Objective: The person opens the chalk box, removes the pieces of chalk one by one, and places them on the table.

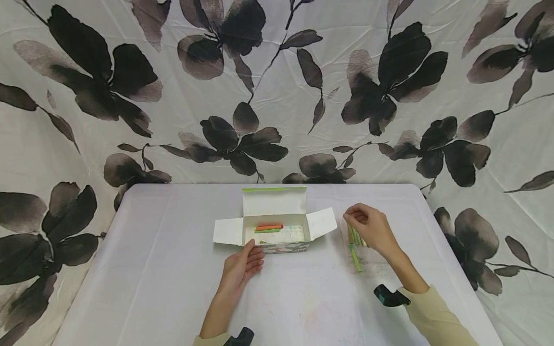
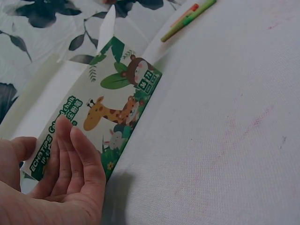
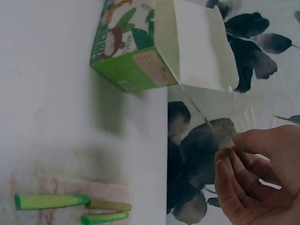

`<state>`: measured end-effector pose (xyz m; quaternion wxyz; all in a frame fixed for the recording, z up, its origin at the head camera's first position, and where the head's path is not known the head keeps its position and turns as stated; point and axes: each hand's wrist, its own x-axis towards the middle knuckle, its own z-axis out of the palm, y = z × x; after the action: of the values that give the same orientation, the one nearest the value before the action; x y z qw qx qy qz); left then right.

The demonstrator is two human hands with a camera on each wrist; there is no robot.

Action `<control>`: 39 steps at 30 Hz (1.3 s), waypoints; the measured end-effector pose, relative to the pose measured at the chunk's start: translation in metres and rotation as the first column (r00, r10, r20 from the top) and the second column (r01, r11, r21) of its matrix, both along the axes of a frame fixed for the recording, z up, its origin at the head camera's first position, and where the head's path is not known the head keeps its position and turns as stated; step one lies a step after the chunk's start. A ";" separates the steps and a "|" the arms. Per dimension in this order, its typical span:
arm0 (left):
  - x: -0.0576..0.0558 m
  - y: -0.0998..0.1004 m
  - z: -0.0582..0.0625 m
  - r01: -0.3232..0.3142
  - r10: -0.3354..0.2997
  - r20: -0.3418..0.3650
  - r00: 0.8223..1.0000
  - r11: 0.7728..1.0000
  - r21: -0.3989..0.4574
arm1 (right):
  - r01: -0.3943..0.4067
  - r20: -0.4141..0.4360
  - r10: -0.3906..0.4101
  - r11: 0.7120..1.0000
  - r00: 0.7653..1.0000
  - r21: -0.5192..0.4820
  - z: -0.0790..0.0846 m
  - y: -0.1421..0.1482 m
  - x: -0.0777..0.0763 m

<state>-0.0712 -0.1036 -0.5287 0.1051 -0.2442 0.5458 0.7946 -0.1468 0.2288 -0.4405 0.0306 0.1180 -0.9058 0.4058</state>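
Observation:
A white cardboard chalk box (image 1: 283,248) stands at the table's middle, flaps spread open. Inside lie an orange chalk stick (image 1: 270,227) and a green chalk stick (image 1: 267,230). My left hand (image 1: 242,264) grips the near wall at its left end; in the left wrist view its fingers lie against the printed front and the thumb is at the top edge. My right hand (image 1: 371,228) hovers right of the box, loosely curled, with thumb and forefinger tips close together and no chalk showing between them. Below it lie several chalk sticks, including a green one (image 1: 356,259).
The box's right flap (image 1: 322,222) sticks out toward my right hand. Its lid (image 1: 274,201) stands up at the back. Chalk dust (image 1: 368,266) marks the white tablecloth (image 1: 173,269). A floral curtain (image 1: 303,96) hangs behind the table.

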 end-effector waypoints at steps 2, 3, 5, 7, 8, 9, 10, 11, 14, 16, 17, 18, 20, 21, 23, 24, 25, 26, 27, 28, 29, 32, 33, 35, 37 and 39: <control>0.000 0.000 0.000 0.002 -0.002 -0.003 1.000 1.000 -0.005 | -0.017 -0.006 0.017 1.000 1.000 -0.020 0.003 -0.007 -0.003; 0.000 0.000 0.000 0.004 -0.004 -0.005 1.000 1.000 -0.007 | -0.028 -0.008 0.027 0.999 1.000 -0.030 0.005 -0.010 -0.004; 0.000 0.000 -0.001 0.005 -0.005 -0.007 1.000 1.000 -0.007 | -0.048 -0.013 0.048 0.998 0.999 -0.039 0.007 -0.018 -0.007; 0.000 0.001 -0.001 0.006 -0.006 -0.006 1.000 1.000 -0.004 | -0.067 -0.018 0.066 0.997 0.998 -0.037 0.007 -0.025 -0.009; 0.000 0.001 -0.001 0.006 -0.006 -0.005 1.000 1.000 -0.001 | -0.076 -0.019 0.075 0.996 0.997 -0.037 0.007 -0.029 -0.011; 0.000 0.001 0.000 0.008 -0.008 -0.004 1.000 1.000 0.001 | -0.089 -0.024 0.088 0.995 0.996 -0.037 0.006 -0.032 -0.012; 0.000 0.001 0.000 0.009 -0.009 -0.003 1.000 1.000 0.004 | -0.099 -0.025 0.098 0.994 0.995 -0.036 0.006 -0.036 -0.013; 0.000 0.001 0.000 0.011 -0.011 -0.004 1.000 1.000 0.005 | -0.109 -0.026 0.108 0.993 0.994 -0.038 0.006 -0.039 -0.014; 0.000 0.002 0.001 0.017 -0.017 -0.008 1.000 1.000 0.005 | -0.145 -0.022 0.144 0.988 0.989 -0.054 0.004 -0.049 -0.017; 0.000 0.003 0.001 0.018 -0.018 -0.013 1.000 1.000 0.003 | -0.164 -0.005 0.164 0.984 0.986 -0.069 0.002 -0.056 -0.019; 0.000 0.003 0.001 0.018 -0.018 -0.015 1.000 1.000 0.001 | -0.177 -0.002 0.177 0.981 0.984 -0.076 0.001 -0.059 -0.019; 0.000 0.003 0.001 0.017 -0.017 -0.016 1.000 1.000 0.002 | -0.192 0.002 0.193 0.978 0.981 -0.084 0.000 -0.062 -0.020; 0.000 0.003 0.001 0.016 -0.016 -0.018 1.000 1.000 -0.001 | -0.224 0.009 0.226 0.970 0.974 -0.097 -0.003 -0.069 -0.021; 0.000 0.003 0.001 0.014 -0.014 -0.015 1.000 1.000 -0.003 | -0.240 0.011 0.242 0.966 0.970 -0.100 -0.004 -0.072 -0.022; 0.000 0.003 0.001 0.014 -0.014 -0.014 1.000 1.000 -0.004 | -0.276 0.012 0.278 0.955 0.960 -0.107 -0.007 -0.077 -0.023; 0.000 0.003 0.001 0.013 -0.013 -0.012 1.000 1.000 -0.003 | -0.291 0.018 0.294 0.950 0.956 -0.113 -0.009 -0.080 -0.024; 0.000 0.004 0.001 0.012 -0.012 -0.010 1.000 1.000 -0.004 | -0.305 0.019 0.309 0.946 0.951 -0.114 -0.010 -0.083 -0.025; 0.000 0.004 0.001 0.011 -0.011 -0.009 1.000 1.000 -0.003 | -0.318 0.022 0.323 0.941 0.946 -0.117 -0.012 -0.087 -0.025; 0.000 0.003 0.001 0.012 -0.012 -0.008 1.000 1.000 -0.002 | -0.334 0.021 0.339 0.936 0.941 -0.115 -0.013 -0.090 -0.025; 0.000 0.003 0.000 0.011 -0.011 -0.008 1.000 1.000 0.002 | -0.350 0.024 0.355 0.930 0.935 -0.114 -0.015 -0.093 -0.026; 0.000 0.003 0.001 0.012 -0.012 -0.008 1.000 1.000 0.002 | -0.366 0.028 0.371 0.924 0.928 -0.112 -0.016 -0.096 -0.026; 0.001 0.002 0.001 0.009 -0.009 -0.002 1.000 1.000 0.004 | -0.417 0.048 0.423 0.903 0.905 -0.100 -0.020 -0.106 -0.027; 0.001 0.002 0.001 0.010 -0.010 -0.002 1.000 1.000 0.004 | -0.436 0.053 0.442 0.895 0.896 -0.091 -0.022 -0.109 -0.027; 0.002 0.001 0.001 0.011 -0.011 -0.006 1.000 1.000 0.004 | -0.467 0.073 0.473 0.881 0.878 -0.080 -0.024 -0.115 -0.028; 0.002 0.000 0.001 0.014 -0.014 -0.010 1.000 1.000 0.005 | -0.494 0.090 0.498 0.867 0.862 -0.070 -0.027 -0.120 -0.028; 0.002 0.000 0.001 0.018 -0.018 -0.016 1.000 1.000 0.005 | -0.515 0.105 0.519 0.855 0.848 -0.063 -0.029 -0.125 -0.029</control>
<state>-0.0694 -0.1034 -0.5274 0.1085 -0.2326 0.5470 0.7968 -0.1759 0.1043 -0.4699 -0.1315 0.3326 -0.8342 0.4198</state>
